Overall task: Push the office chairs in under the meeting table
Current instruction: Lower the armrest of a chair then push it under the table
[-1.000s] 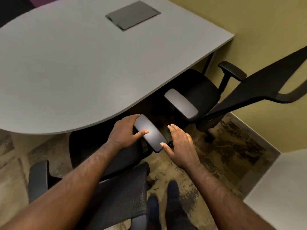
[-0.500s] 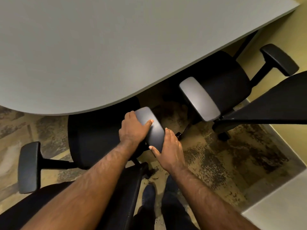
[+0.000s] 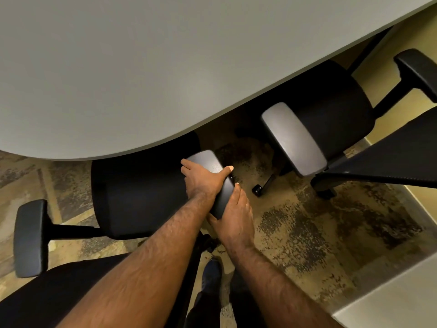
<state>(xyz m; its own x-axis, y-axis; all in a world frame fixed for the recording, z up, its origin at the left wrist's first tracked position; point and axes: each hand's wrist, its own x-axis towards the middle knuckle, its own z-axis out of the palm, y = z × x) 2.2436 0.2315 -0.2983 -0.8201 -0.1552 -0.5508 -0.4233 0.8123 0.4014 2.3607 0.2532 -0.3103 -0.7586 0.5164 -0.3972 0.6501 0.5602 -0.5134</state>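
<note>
In the head view, the left hand point(image 3: 203, 179) and the right hand point(image 3: 236, 216) both close their fingers around the grey padded armrest point(image 3: 212, 181) of the black fabric office chair point(image 3: 142, 192). Its seat is only partly under the curved grey meeting table point(image 3: 142, 67). If the push continues, the armrest may strike the table edge and pinch the fingers. The second black chair point(image 3: 331, 114) stands near on the right, so little free carpet is between them.

Head-worn view (the only one) looks steeply down, close above table point(image 3: 142, 67).
</note>
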